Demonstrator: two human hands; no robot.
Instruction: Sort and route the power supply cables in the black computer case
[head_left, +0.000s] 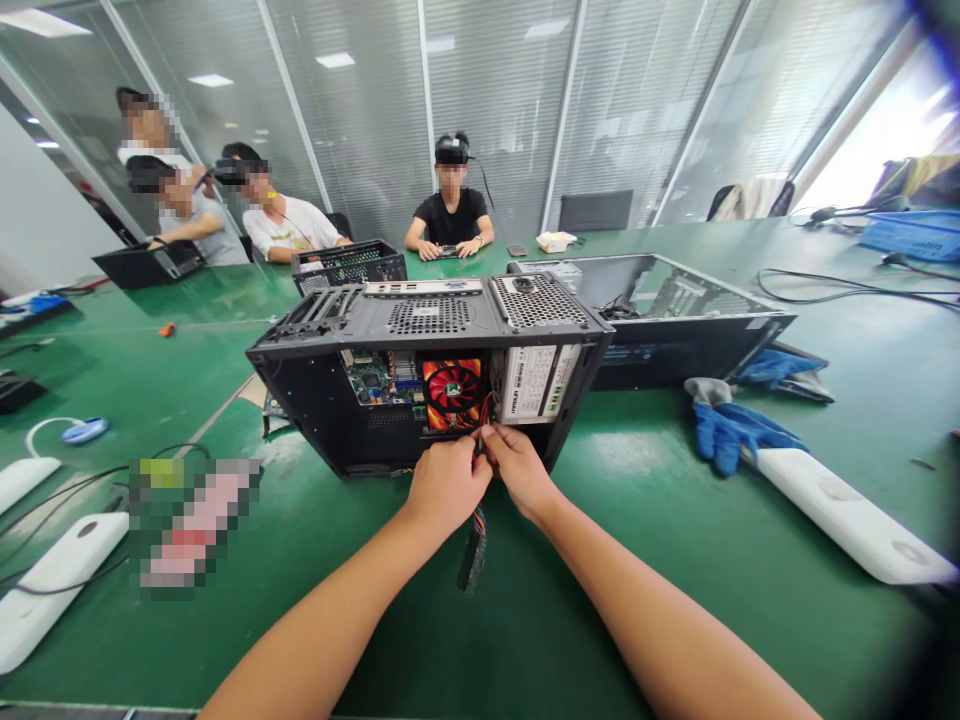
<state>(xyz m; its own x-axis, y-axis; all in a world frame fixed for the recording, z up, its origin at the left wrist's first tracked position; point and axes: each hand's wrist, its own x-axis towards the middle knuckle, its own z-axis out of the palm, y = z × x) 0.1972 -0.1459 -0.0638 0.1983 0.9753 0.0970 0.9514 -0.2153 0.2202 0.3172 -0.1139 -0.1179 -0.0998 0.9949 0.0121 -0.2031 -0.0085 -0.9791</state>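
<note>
A black computer case point(307, 400) stands on the green table with its side open towards me. Inside are a motherboard point(371, 380), a red-bladed cooling fan point(452, 388) and a silver power supply point(531, 385). My left hand point(448, 482) and my right hand point(517, 462) meet at the case's lower front edge, both closed on the power supply's bundle of coloured cables. Below my left hand a black multi-pin connector point(472, 560) dangles from the bundle. My fingers partly hide the cables between them.
Another open case point(690, 340) lies behind on the right. Blue work gloves point(739, 425) and a white power strip point(847, 510) are at right; another power strip point(67, 590) and cables at left. Several people sit or stand across the table point(360, 640), one handling a case point(150, 262).
</note>
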